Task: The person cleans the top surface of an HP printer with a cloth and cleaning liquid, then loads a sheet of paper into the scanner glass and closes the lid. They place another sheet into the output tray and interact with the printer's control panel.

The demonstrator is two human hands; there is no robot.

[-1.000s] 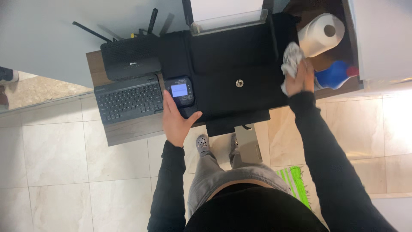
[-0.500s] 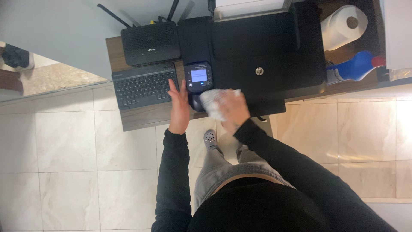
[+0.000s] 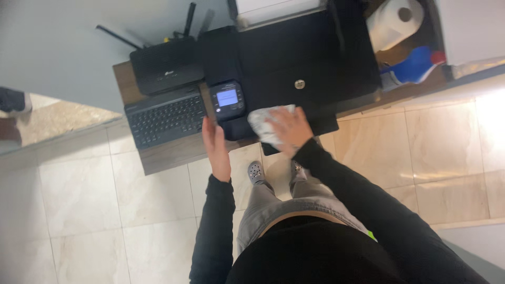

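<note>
White cloth (image 3: 265,122), black printer (image 3: 294,58), blue bottle (image 3: 413,66)

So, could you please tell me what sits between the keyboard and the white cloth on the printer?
In the head view, the printer's small control panel with its lit screen lies between the keyboard and the white cloth; the left hand rests just below it.
</note>
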